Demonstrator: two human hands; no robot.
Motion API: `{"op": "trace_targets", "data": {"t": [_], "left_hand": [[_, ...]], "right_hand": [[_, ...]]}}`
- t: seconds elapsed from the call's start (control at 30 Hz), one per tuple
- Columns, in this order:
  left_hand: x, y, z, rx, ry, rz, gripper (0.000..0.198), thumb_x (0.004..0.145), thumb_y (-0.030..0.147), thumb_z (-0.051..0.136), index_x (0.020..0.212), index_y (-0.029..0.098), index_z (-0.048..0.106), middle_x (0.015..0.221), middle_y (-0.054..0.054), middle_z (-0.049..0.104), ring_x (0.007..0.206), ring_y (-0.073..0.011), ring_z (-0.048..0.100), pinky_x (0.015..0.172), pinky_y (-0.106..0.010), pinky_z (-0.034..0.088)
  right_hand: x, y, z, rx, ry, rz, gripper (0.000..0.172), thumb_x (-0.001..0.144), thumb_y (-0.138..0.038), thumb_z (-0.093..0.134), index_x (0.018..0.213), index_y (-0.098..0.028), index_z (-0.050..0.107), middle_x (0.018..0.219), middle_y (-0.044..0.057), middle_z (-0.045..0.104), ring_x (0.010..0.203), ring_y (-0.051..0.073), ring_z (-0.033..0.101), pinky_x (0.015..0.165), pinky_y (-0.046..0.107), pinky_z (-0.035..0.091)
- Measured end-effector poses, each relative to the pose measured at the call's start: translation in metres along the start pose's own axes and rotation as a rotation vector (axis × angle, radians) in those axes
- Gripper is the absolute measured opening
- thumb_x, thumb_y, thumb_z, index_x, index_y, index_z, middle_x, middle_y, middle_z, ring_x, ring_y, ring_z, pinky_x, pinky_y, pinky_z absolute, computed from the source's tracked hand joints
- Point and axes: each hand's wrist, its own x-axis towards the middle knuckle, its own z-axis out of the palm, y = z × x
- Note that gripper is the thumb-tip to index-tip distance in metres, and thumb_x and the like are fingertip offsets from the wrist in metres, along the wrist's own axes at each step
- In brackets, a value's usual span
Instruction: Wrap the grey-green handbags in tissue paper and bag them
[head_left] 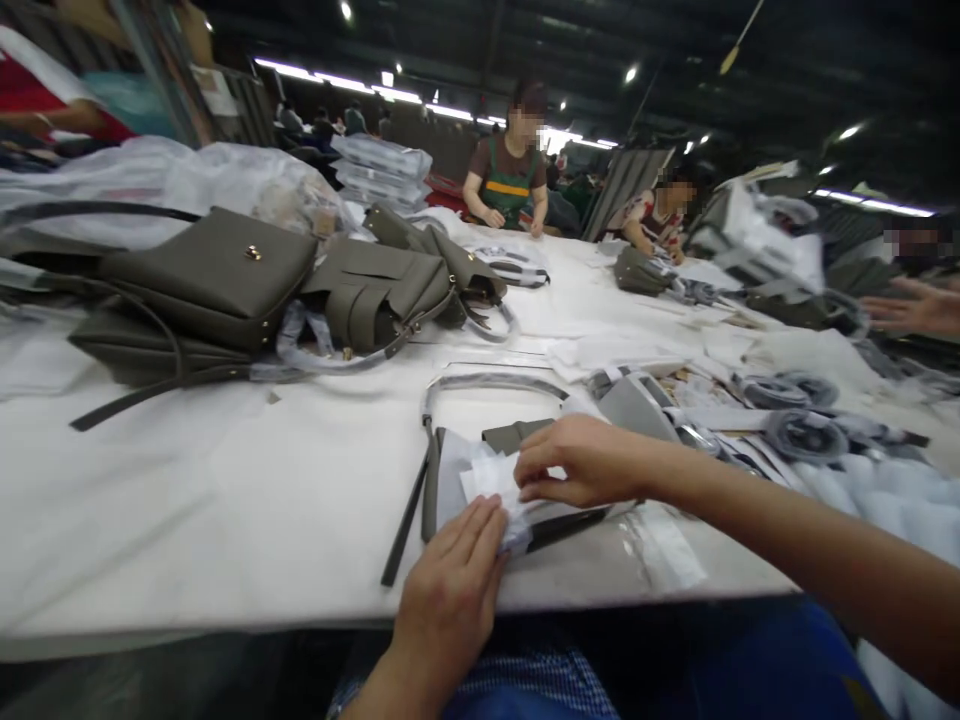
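An olive-grey handbag [430,492] lies on the table in front of me, its plastic-wrapped handle [495,382] arching away and a loose strap end [405,520] pointing toward me. White tissue paper [487,474] is bunched over the bag. My left hand [454,570] is closed on the near side of this paper, fingers together and thumb mostly hidden. From the right, my right hand [574,462] pinches the paper's other side between thumb and fingertips. Both hands cover part of the bag.
More olive handbags [214,275] are heaped at the left back. Wrapped strap coils [806,435] and papers lie to the right. Clear plastic [660,545] rests by the front edge. One person [510,175] stands across the table; another [652,225] works at the right back.
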Motion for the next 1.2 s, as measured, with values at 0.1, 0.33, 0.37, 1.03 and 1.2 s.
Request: {"op": "trace_targets", "data": {"t": [0.1, 0.33, 0.37, 1.03, 1.2], "left_hand": [[0.000, 0.001, 0.000, -0.020, 0.007, -0.030, 0.035, 0.097, 0.016, 0.045, 0.128, 0.013, 0.060, 0.134, -0.008, 0.064, 0.120, -0.0221, 0.062, 0.101, -0.034, 0.053], [-0.002, 0.001, -0.001, -0.054, -0.012, -0.098, 0.033, 0.093, 0.015, 0.048, 0.123, 0.016, 0.062, 0.130, -0.013, 0.064, 0.118, -0.0256, 0.063, 0.098, -0.037, 0.056], [-0.001, 0.001, -0.002, -0.053, -0.019, -0.112, 0.033, 0.092, 0.015, 0.049, 0.122, 0.017, 0.063, 0.133, -0.015, 0.062, 0.121, -0.0270, 0.061, 0.098, -0.038, 0.056], [0.001, -0.001, 0.000, 0.017, 0.016, -0.049, 0.032, 0.092, 0.016, 0.047, 0.118, 0.015, 0.064, 0.131, -0.012, 0.066, 0.121, -0.0269, 0.062, 0.094, -0.036, 0.059], [0.002, -0.001, 0.000, 0.034, 0.037, -0.024, 0.032, 0.091, 0.015, 0.047, 0.118, 0.014, 0.064, 0.131, -0.012, 0.066, 0.121, -0.0257, 0.062, 0.095, -0.035, 0.058]], "right_hand": [[0.040, 0.008, 0.000, -0.169, -0.129, -0.019, 0.015, 0.089, -0.030, 0.065, 0.081, -0.020, 0.073, 0.078, 0.002, 0.073, 0.070, 0.016, 0.063, 0.059, 0.025, 0.033], [0.095, 0.019, 0.009, -0.354, -0.407, -0.061, 0.010, 0.082, -0.035, 0.073, 0.084, -0.026, 0.078, 0.077, 0.002, 0.075, 0.069, 0.017, 0.064, 0.053, 0.027, 0.027], [0.099, 0.019, 0.009, -0.379, -0.419, -0.069, 0.009, 0.081, -0.033, 0.073, 0.082, -0.026, 0.078, 0.075, 0.002, 0.074, 0.067, 0.016, 0.063, 0.053, 0.027, 0.027], [0.141, 0.095, 0.029, 0.027, -0.435, 0.109, 0.049, 0.057, -0.065, 0.082, 0.079, -0.021, 0.073, 0.067, -0.003, 0.068, 0.059, 0.012, 0.053, 0.057, 0.023, 0.030], [0.136, 0.116, 0.025, 0.174, -0.336, 0.210, 0.030, 0.075, -0.046, 0.076, 0.080, -0.016, 0.075, 0.070, 0.000, 0.070, 0.065, 0.014, 0.059, 0.062, 0.023, 0.038]]}}
